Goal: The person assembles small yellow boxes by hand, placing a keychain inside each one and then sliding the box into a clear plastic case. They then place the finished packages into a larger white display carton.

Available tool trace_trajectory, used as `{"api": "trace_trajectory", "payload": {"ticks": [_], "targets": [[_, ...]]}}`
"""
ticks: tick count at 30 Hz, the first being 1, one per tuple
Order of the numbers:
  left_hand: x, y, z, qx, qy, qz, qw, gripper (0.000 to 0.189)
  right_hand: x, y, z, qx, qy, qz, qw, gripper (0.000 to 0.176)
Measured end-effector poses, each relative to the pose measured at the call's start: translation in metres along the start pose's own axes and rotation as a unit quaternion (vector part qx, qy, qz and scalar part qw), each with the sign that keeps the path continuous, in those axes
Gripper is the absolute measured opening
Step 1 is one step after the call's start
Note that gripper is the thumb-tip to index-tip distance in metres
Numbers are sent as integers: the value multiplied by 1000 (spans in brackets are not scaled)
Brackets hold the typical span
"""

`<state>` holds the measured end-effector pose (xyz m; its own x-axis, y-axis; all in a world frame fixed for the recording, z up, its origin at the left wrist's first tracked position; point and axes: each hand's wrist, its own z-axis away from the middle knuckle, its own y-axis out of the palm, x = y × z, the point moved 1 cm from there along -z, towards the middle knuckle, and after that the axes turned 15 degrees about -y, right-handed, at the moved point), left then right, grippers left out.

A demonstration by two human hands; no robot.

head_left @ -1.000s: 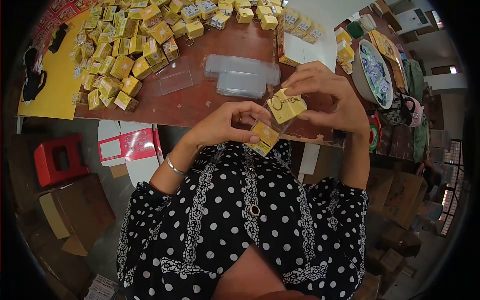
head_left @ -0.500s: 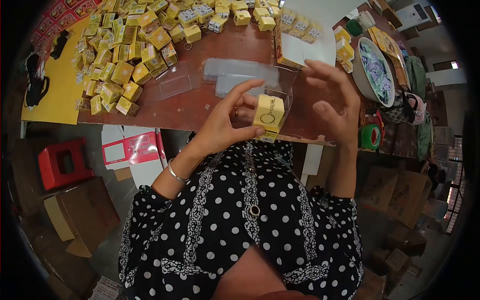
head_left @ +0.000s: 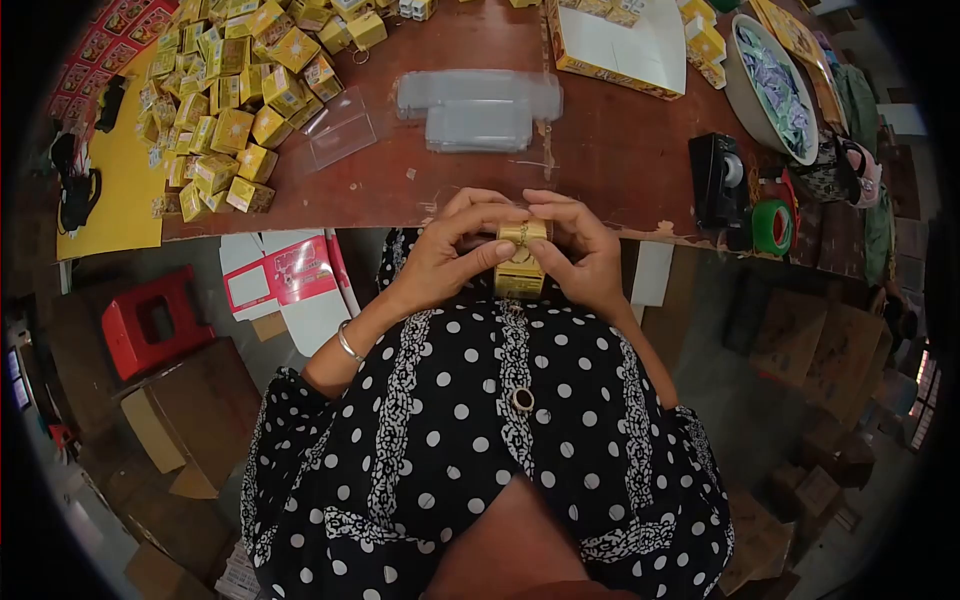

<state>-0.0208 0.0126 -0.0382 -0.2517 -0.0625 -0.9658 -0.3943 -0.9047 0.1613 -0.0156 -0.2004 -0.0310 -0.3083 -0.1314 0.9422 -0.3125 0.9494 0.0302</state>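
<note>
Close to my body at the table's front edge, my left hand point(head_left: 455, 250) and my right hand point(head_left: 583, 252) are both closed around a small yellow box with a keychain point(head_left: 520, 272). The box has a printed lower part, and a short metal chain lies across its pale upper part. My left thumb rests on its near left side. From the right, my right thumb presses near the chain, while the fingers of both hands meet over the far end and hide part of it.
Yellow boxes point(head_left: 235, 130) are heaped at the left on the brown table point(head_left: 620, 150). Clear plastic packs point(head_left: 480, 115) lie ahead of my hands. At the right are an open carton point(head_left: 620, 55), a tape dispenser point(head_left: 717, 180), green tape point(head_left: 771, 228) and a basin of packets point(head_left: 770, 85).
My right hand has come in from the right and closed on the yellow box beside my left hand. The box is nearer my body, and the view has tilted down.
</note>
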Motion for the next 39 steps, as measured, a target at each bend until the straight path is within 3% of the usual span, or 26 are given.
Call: {"api": "trace_trajectory", "payload": {"ticks": [2,4,8,10,11,14,19,25,30,34,39], "targets": [[3,0,0,-10,6,-5,1000,36,-6,-3,8,11,31,6,999,35],[7,1,-3,-18,17,-10,1000,32,-6,-5,5,60,-55,127,989,34],[8,9,-14,-1,12,134,991,23,-9,-2,9,-8,-31,18,999,32],[4,10,-16,-12,3,184,983,19,-10,-4,7,14,-157,106,982,32],[4,9,-16,-22,-9,148,989,18,-7,-4,7,13,-156,106,982,32],[5,5,-14,-21,-29,99,994,18,6,-6,7,24,-85,107,990,28],[-4,4,-12,-9,11,26,1000,17,9,-12,7,-1,0,-49,999,16],[-26,11,-8,-20,-14,-52,998,18,30,-10,-3,-14,58,-10,998,15],[-28,13,-11,-50,26,-112,992,14,35,-13,-9,-9,63,30,997,9],[-28,13,-11,-64,3,-83,994,12,35,-11,-15,-3,64,28,998,8],[-22,8,-11,-78,74,-137,985,15,30,-4,-11,-28,50,51,997,7]]}}
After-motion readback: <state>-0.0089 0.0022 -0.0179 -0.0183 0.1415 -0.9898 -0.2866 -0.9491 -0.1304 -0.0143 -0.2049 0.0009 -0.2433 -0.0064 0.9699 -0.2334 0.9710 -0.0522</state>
